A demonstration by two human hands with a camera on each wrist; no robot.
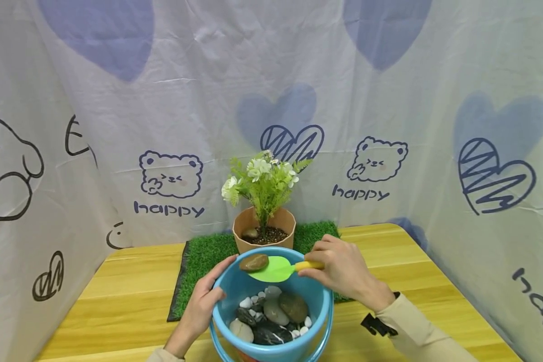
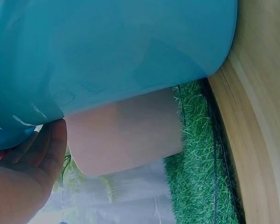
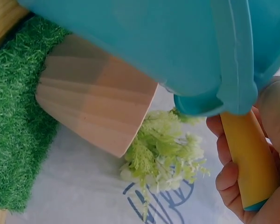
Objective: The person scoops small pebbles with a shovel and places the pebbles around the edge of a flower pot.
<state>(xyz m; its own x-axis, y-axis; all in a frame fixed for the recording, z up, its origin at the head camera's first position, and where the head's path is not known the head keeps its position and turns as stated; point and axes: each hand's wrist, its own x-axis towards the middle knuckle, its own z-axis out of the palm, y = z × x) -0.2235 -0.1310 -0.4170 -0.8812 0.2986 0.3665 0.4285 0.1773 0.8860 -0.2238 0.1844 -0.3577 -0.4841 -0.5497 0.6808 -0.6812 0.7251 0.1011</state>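
Over the blue bucket, whose rim the left hand grips, the right hand holds the shovel in curled fingers, and a slight tilt could roll off the brown stone perched at its tip.

Your right hand grips a green shovel by its yellow handle over the blue bucket, a brown stone on the blade. Your left hand holds the bucket's rim. Dark, grey and white stones lie inside. Beyond stands a potted plant on green turf on the tabletop.
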